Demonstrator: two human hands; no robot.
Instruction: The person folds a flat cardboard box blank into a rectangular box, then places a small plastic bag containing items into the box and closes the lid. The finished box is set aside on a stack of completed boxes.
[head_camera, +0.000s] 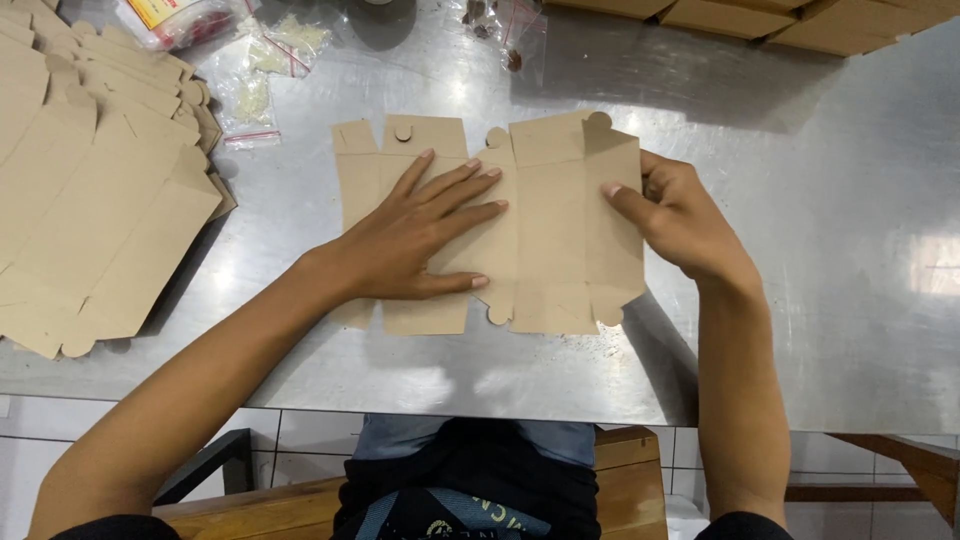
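I've got left hand (415, 235) flat, open, pinning the cardboard blank (560, 230) to the desk (800, 200), right hand (680, 215) pinching its right-edge flap; uneven pull prob. skews the fold.

Under the left hand's fingers (455, 190) lies a plain tan box blank (560, 250), unpatterned. The table (800, 200) beyond the right fingers is shiny grey steel. Left of the fingers, a stack (90, 190) of the same tan; above them, clear bags (270, 60) with red strips.

Black short sleeves, bare forearms, blue jeans
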